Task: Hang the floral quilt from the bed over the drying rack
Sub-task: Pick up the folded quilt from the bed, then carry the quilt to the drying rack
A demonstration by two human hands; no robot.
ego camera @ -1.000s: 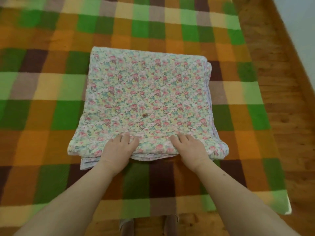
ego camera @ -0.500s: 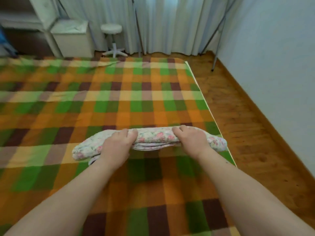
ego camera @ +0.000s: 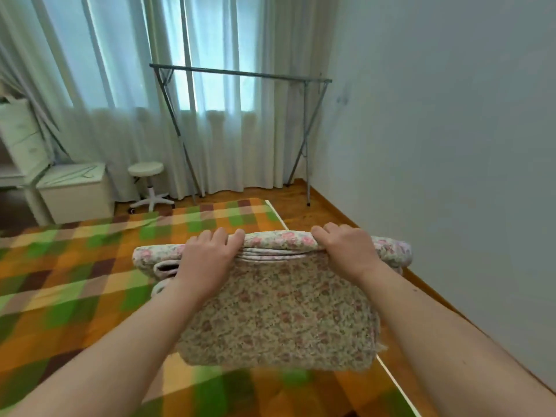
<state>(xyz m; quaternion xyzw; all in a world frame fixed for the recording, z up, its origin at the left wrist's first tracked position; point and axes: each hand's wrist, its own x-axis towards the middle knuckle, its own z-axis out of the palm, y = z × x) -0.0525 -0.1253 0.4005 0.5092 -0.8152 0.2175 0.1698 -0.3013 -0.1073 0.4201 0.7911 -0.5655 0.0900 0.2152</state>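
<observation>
Quilt, floral [ego camera: 279, 314]: folded into a thick pad, held clear of the bed [ego camera: 75, 284] in front of the person, its lower part hanging toward the camera with the duller underside showing. Upper folded edge faces the far end of the room.

Left hand [ego camera: 207, 263]: closed over the upper edge toward its left end, fingers curled over the top, thumb hidden beneath the layers.

Right hand [ego camera: 346, 251]: clamped on the same edge toward its right end, well apart from the left hand; a short tail of quilt sticks out past it.

Bed: covered with a checked blanket in green, orange and brown; its right edge runs beside a strip of wooden floor [ego camera: 328, 212] along the wall.

Drying rack [ego camera: 240, 74]: grey metal, one horizontal top bar on crossed legs, standing beyond the foot of the bed in front of sheer curtains [ego camera: 120, 85]. Bar bare (nothing hangs on it).

Other items: white swivel stool [ego camera: 146, 182] and white storage box [ego camera: 75, 191], left of the rack.

Progress, as judged: pick-up done, the quilt being off the bed in a two-handed grip. Remaining: carry it across to the rack, open out the folds (it looks too bulky to drape as it is), lay it over the bar and even the two sides.
</observation>
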